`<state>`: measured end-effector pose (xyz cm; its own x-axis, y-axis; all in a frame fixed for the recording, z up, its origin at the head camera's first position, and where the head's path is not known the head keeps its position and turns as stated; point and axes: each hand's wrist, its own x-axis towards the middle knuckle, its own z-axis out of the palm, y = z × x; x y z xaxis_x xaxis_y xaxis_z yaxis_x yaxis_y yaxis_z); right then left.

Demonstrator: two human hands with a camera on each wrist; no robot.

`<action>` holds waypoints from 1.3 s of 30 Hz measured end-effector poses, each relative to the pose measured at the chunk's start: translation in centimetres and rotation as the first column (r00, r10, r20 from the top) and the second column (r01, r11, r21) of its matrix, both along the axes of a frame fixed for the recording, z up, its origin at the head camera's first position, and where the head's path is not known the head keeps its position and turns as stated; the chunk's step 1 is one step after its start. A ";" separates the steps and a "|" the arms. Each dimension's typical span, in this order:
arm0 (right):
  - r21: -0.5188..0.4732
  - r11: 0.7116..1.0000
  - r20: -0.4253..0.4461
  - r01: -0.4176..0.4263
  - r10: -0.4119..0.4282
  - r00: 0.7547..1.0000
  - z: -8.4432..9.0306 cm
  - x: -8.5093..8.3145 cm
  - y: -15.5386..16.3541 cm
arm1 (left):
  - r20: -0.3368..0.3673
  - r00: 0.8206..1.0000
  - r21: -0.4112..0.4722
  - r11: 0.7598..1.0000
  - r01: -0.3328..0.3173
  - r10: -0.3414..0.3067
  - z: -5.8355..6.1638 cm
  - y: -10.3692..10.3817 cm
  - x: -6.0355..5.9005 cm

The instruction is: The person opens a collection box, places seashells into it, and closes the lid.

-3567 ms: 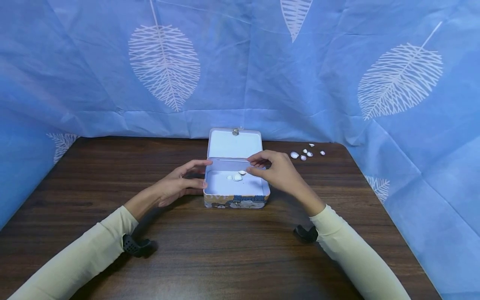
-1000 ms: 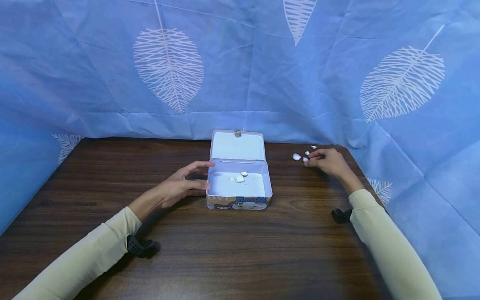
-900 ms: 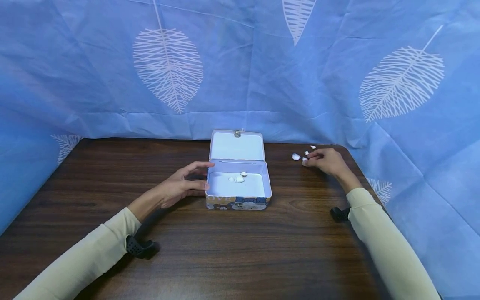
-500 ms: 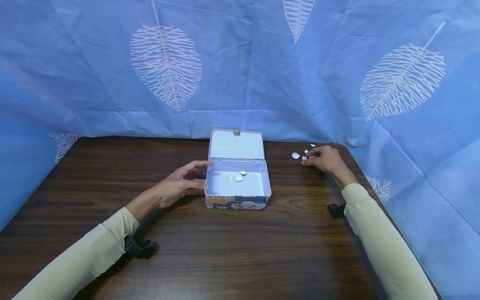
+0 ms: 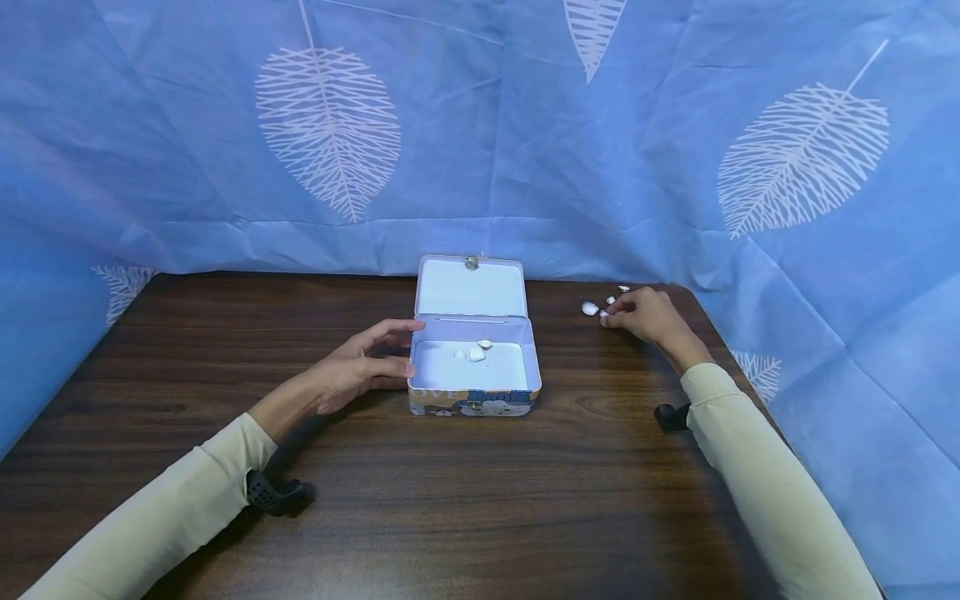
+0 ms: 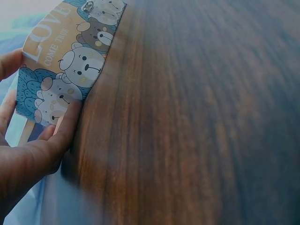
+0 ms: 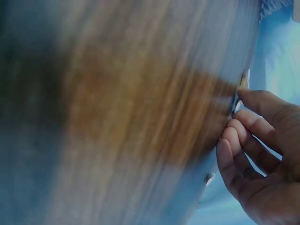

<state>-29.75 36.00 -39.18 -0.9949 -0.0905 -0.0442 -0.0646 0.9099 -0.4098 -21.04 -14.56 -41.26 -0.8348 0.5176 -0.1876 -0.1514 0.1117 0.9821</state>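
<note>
Just beside shells (image 5: 590,308), right grip (image 5: 651,319) tight on another, left grip (image 5: 351,375) wide against tin (image 5: 480,405)

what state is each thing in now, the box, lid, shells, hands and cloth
Box, open, standing on the table
Lid, swung back
Shells in the box, lying loose
Shells outside the box, scattered on the table
Left hand, touching the box's side
Right hand, tips at a small shell; gripping unclear
Cloth, hanging, creased
</note>
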 end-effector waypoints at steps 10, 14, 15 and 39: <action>-0.030 0.999 0.000 -0.022 0.022 1.000 0.3 0.4 0.3 | 0.000 1.000 0.010 1.000 -0.005 0.005 -0.1 0.0 0.0; -0.051 0.998 -0.009 -0.025 0.024 1.000 0.3 0.9 0.0 | -0.002 1.000 0.015 1.000 -0.004 0.004 -0.1 0.0 0.0; -0.059 0.998 -0.013 -0.025 0.025 1.000 0.4 1.0 -0.1 | -0.003 1.000 0.014 1.000 -0.004 0.004 -0.1 0.0 0.0; -0.253 0.960 -0.093 -0.119 0.098 0.991 1.0 4.7 -3.8 | 0.007 1.000 0.023 1.000 -0.014 0.013 -0.2 0.0 -0.1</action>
<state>-25.10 32.16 -38.17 -0.9779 -0.1960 0.0733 -0.1987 0.7597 -0.6191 -21.14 -14.57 -41.44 -0.8405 0.5106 -0.1814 -0.1596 0.0867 0.9834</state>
